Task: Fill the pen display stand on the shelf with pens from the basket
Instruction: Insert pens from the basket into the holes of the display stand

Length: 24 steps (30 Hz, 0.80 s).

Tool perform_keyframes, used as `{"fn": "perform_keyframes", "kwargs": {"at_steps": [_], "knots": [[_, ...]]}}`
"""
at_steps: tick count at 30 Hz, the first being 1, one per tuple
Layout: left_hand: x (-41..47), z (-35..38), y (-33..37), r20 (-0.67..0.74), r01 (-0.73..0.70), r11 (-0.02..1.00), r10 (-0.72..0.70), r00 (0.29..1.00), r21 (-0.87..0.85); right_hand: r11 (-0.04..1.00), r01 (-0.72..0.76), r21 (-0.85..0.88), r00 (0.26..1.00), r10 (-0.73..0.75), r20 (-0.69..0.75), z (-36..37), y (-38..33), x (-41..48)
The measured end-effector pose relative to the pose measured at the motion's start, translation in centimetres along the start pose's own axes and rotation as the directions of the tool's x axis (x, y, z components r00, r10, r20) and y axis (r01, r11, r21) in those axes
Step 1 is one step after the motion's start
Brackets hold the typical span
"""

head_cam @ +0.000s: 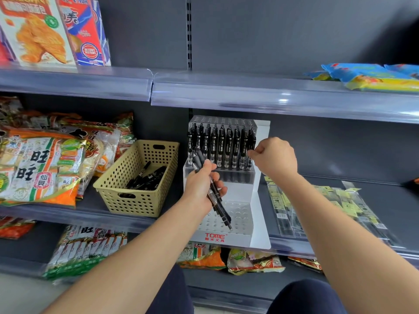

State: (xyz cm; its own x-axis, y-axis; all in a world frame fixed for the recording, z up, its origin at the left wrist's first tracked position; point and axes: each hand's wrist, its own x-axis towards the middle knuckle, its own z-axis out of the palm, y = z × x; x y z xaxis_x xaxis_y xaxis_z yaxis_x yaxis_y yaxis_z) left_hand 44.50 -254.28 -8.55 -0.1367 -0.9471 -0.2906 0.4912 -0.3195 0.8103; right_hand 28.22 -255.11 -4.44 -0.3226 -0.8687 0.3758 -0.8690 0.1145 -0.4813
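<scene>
Nearest me, the person's left forearm (136, 257) and right forearm (335, 227) reach out toward the clear acrylic tiered pen display stand with the white base and red lettering (235, 214), which stands on the dark grey shop shelf (97, 200) just beside the beige perforated plastic basket (136, 200). By my reckoning the job is partly done: one upright row of black pens (222, 146) fills a tier from side to side, while the holes of the front step and the step behind it look bare, and the rearmost block seems unfilled too (hard to be sure through the clear plastic). Loose black pens (147, 177) lie in the basket, so plenty is left. The left hand (200, 184) has its fingers wrapped around a slanting bundle of black pens (217, 200), tips pointing down over the front step without touching a hole that I can make out. The right hand (275, 158) is curled, and its fingertips (251, 152) appear to pinch the end pen (249, 143) at the row's right edge, standing in its hole.
</scene>
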Motion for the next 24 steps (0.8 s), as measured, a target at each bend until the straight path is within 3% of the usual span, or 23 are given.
{"fn": "perform_keyframes", "kwargs": {"at_steps": [7, 10, 13, 16, 18, 22, 24], "knots": [[-0.6, 0.5, 0.5, -0.003, 0.031, 0.996, -0.031, 1.0, -0.09, 0.999, 0.033, 0.002, 0.998, -0.033, -0.048, 0.4, 0.2, -0.6], [-1.2, 0.7, 1.1, 0.011, 0.075, 0.975, -0.074, 0.997, -0.209, 0.972, 0.195, 0.131, 0.981, -0.191, -0.038, 0.4, 0.0, -2.1], [-1.7, 0.8, 1.8, 0.009, 0.099, 0.938, -0.102, 0.995, -0.333, 0.857, 0.416, 0.304, 0.88, -0.464, 0.104, 0.6, -0.5, -3.6], [-2.1, 0.8, 2.3, -0.002, 0.105, 0.896, -0.117, 0.993, -0.431, 0.804, 0.438, 0.402, 0.797, -0.554, 0.241, 0.4, -1.1, -4.4], [-2.4, 0.8, 2.8, -0.002, 0.116, 0.871, -0.133, 0.991, -0.477, 0.774, 0.495, 0.396, 0.767, -0.603, 0.22, 0.5, -1.5, -4.9], [-3.3, 0.7, 3.5, 0.007, 0.156, 0.961, -0.159, 0.987, -0.226, 0.676, 0.646, 0.355, 0.702, -0.709, 0.073, 1.3, -2.2, -5.7], [-3.3, 0.3, 3.8, 0.022, 0.175, 0.958, -0.175, 0.984, -0.228, 0.68, 0.644, 0.351, 0.717, -0.696, 0.032, 1.6, -2.3, -5.9]]}}
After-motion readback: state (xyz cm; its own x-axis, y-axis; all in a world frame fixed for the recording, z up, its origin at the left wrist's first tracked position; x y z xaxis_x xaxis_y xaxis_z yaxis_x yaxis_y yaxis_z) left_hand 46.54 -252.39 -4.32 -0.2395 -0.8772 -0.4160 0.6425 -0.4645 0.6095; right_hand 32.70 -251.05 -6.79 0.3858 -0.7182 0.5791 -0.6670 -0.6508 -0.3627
